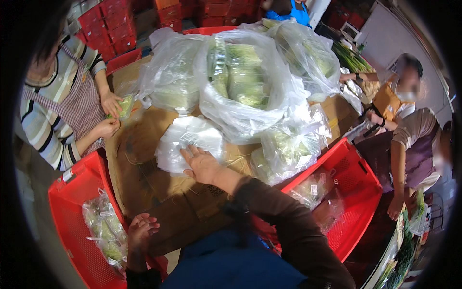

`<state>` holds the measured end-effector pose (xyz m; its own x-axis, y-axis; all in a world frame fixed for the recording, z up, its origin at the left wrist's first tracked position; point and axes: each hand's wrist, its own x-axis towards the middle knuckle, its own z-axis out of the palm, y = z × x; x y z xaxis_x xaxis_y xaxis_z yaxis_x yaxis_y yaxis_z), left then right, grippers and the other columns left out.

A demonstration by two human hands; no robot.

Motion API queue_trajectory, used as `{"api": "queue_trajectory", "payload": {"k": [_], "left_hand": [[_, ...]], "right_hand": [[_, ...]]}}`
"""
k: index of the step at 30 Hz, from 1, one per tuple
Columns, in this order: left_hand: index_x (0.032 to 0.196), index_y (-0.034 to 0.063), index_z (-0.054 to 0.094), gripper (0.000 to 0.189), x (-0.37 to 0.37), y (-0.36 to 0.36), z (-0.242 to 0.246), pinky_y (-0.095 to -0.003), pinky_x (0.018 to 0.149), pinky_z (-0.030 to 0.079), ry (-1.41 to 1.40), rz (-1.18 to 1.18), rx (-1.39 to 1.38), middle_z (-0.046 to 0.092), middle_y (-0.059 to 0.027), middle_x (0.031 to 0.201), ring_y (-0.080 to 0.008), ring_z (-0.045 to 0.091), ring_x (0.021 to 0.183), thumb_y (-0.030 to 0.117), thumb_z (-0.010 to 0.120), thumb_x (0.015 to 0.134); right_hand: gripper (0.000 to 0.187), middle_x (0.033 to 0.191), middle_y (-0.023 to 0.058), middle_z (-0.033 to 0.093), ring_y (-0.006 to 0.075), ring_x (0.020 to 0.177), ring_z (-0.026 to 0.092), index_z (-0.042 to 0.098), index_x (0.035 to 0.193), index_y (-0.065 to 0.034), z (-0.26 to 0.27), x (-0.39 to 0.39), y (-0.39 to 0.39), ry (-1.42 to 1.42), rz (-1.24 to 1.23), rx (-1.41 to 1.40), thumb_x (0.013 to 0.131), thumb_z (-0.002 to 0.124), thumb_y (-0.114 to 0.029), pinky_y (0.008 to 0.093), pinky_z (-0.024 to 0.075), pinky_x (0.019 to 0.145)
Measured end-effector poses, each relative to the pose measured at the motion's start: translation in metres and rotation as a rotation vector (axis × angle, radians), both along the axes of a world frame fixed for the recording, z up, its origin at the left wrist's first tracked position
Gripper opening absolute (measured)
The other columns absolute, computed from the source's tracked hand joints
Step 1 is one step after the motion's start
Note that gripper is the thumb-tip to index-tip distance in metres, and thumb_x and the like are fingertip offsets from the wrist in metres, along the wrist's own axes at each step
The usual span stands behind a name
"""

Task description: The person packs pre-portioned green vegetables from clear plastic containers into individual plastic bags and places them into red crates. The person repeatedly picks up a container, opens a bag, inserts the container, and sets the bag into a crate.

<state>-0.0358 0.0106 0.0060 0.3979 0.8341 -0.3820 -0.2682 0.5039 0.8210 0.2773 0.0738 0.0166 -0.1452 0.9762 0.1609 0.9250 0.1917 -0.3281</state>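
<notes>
My right hand [203,164] rests palm down, fingers spread, on a stack of clear plastic bags [191,135] lying on the cardboard-covered table [144,180]. Near the table's front left edge, my left hand [142,227] hangs in the air with loosely bent fingers, and I see nothing in it. Just beyond the bag stack stands a large open plastic sack [245,119] with pale green vegetables [243,72] packed inside. To the right of my right hand, smaller clear bags of the same greens [288,148] are piled at the table's edge.
Red crates with bagged produce stand at left [65,206] and right [355,224]. More filled sacks [177,72] sit farther back. A co-worker's hands [110,108] handle a pack of greens at the left. Other people [415,144] stand at the right.
</notes>
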Motion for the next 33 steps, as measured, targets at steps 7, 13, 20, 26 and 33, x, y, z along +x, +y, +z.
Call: {"api": "queue_trajectory", "payload": {"k": [7,13,20,26,33], "left_hand": [[0.110,0.0036,0.049,0.029,0.069,0.015,0.020,-0.0335,0.075,0.049,0.108,-0.110,-0.044,0.059,-0.0133,0.101,-0.0223,0.060,0.087,0.007,0.053,0.081],[0.111,0.0018,0.049,0.031,0.130,0.025,0.012,-0.0312,0.079,0.048,0.013,-0.345,-0.056,0.059,-0.0113,0.102,-0.0211,0.060,0.088,0.003,0.054,0.081],[0.111,0.0018,0.051,0.034,0.157,0.030,-0.003,-0.0294,0.072,0.050,0.063,-0.622,-0.105,0.061,-0.0128,0.096,-0.0216,0.063,0.082,0.007,0.061,0.078],[0.112,0.0012,0.051,0.034,0.191,0.015,-0.005,-0.0324,0.073,0.051,0.053,-0.714,-0.065,0.061,-0.0144,0.098,-0.0236,0.062,0.082,0.006,0.059,0.079],[0.112,0.0026,0.050,0.033,0.258,-0.015,-0.009,-0.0315,0.073,0.049,0.117,-0.820,-0.106,0.060,-0.0129,0.096,-0.0225,0.061,0.082,0.005,0.057,0.080]], "right_hand": [[0.045,0.118,0.0169,0.052,0.0324,0.093,0.058,0.051,0.116,-0.0055,0.113,0.159,-0.115,-0.170,-0.339,0.068,0.073,0.061,-0.009,0.0391,0.0517,0.071],[0.032,0.098,0.0186,0.055,0.0347,0.091,0.055,0.057,0.105,-0.0025,0.091,0.237,-0.119,-0.159,-0.316,-0.207,0.073,0.056,-0.004,0.0385,0.0465,0.079],[0.012,0.081,0.0180,0.057,0.0355,0.076,0.058,0.056,0.085,-0.0012,0.122,0.257,-0.214,-0.091,-0.468,0.347,0.074,0.053,0.002,0.0400,0.0477,0.067],[0.017,0.084,0.0109,0.059,0.0155,0.075,0.058,0.057,0.098,0.0019,0.141,0.269,-0.341,0.038,-0.816,0.219,0.082,0.057,-0.002,0.0264,0.0467,0.065],[0.029,0.094,0.0149,0.062,0.0308,0.094,0.058,0.061,0.093,-0.0057,-0.016,0.280,-0.438,0.211,-0.759,-0.740,0.067,0.051,0.002,0.0374,0.0464,0.079]]}}
